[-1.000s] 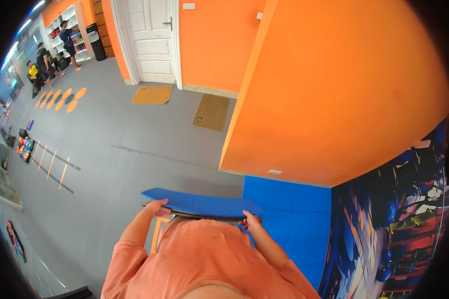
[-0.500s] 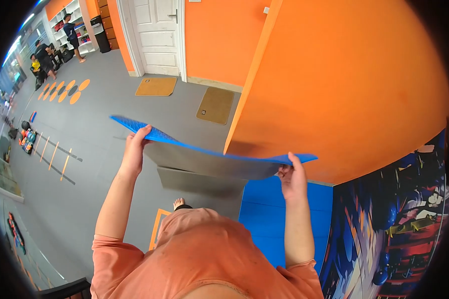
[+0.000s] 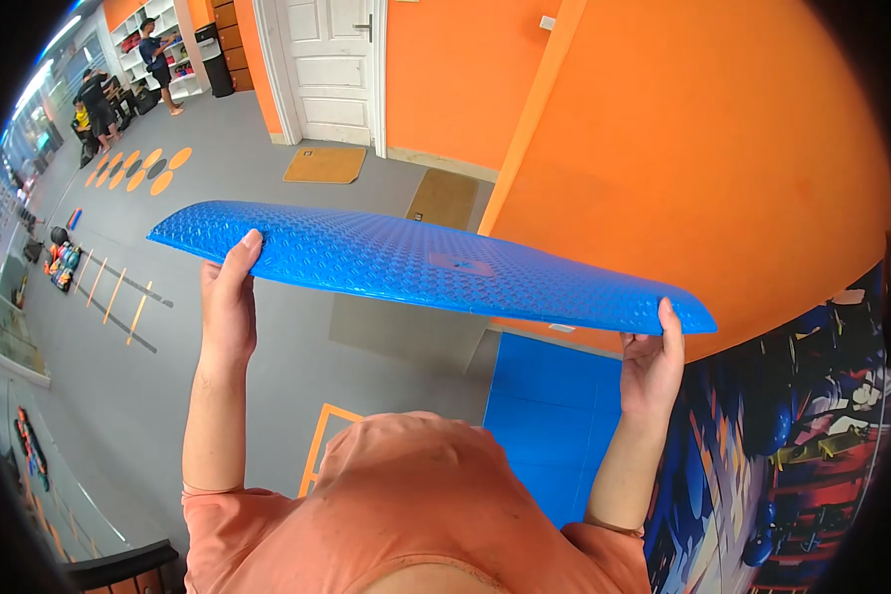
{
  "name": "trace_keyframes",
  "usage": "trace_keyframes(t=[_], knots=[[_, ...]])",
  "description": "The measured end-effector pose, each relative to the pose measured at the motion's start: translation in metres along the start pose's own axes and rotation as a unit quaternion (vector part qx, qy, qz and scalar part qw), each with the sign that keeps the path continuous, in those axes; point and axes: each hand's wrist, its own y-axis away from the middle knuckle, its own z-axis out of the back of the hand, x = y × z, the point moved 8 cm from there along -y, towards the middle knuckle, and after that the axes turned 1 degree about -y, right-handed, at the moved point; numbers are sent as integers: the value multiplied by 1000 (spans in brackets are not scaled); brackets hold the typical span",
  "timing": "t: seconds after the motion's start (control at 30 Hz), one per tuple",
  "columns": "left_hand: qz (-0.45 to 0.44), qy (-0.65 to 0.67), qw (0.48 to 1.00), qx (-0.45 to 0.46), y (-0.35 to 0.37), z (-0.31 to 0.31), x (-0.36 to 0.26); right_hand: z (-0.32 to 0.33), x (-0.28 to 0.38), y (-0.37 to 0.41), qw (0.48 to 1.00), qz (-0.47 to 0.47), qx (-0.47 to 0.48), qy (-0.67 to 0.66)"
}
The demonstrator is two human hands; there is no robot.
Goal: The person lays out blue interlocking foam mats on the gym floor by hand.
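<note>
A blue textured mat [image 3: 366, 252] is stretched out in front of me, its patterned top facing up, with a small faint label right of its middle. My left hand [image 3: 233, 292] grips its near edge toward the left end, thumb on top and fingers underneath. My right hand [image 3: 653, 361] holds the near edge close to the right end, also with the thumb on top. The mat hangs above the grey floor and hides part of a brown doormat [image 3: 445, 196].
Ahead are a white door [image 3: 332, 69], another doormat [image 3: 325, 165] and an orange wall [image 3: 703, 148]. Blue flooring [image 3: 544, 416] lies at the lower right beside a mural wall. At the far left, people [image 3: 158, 64] are near white shelves; floor markings lie closer.
The mat has been raised and tilted, so its blue top shows where mostly its edge and grey underside showed before. My hands have moved farther apart, both still gripping it.
</note>
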Motion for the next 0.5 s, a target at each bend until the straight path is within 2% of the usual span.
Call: trace_keyframes(t=[0.1,0.17,0.3,0.43,0.5], knots=[[6,23,999,-22,21,20,-12,-9,6,28,1000,3,-8,-17],[7,24,999,-23,39,38,-25,-10,11,50,999,10,37,-11],[-7,41,998,-52,88,88,-49,-6,20,110,999,18,45,-15],[68,46,995,-51,149,143,-39,-3,15,182,1000,10,27,11],[94,52,992,-66,183,162,-41,8,4,221,999,-18,-18,32]])
